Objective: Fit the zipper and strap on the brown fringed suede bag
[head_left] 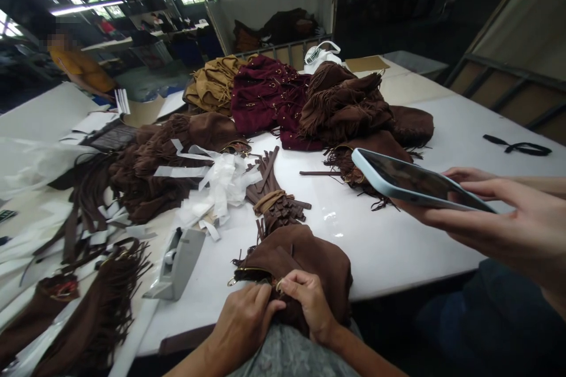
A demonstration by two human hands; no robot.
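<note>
A brown suede bag with dark fringe and brass rings lies at the table's near edge, partly over my lap. My left hand is closed at the bag's edge, its fingertips pinching the dark material there. Just to its right, my right hand pinches a small brass ring on the bag between thumb and finger. Another brass ring hangs at the bag's left corner. Behind the bag lies a bundle of brown straps, bound with a tan band.
At the right, another person's hands hold a light-blue phone over the table. A grey tape dispenser and crumpled white strips sit left of the bag. Maroon, tan and brown fringed bags are heaped at the back.
</note>
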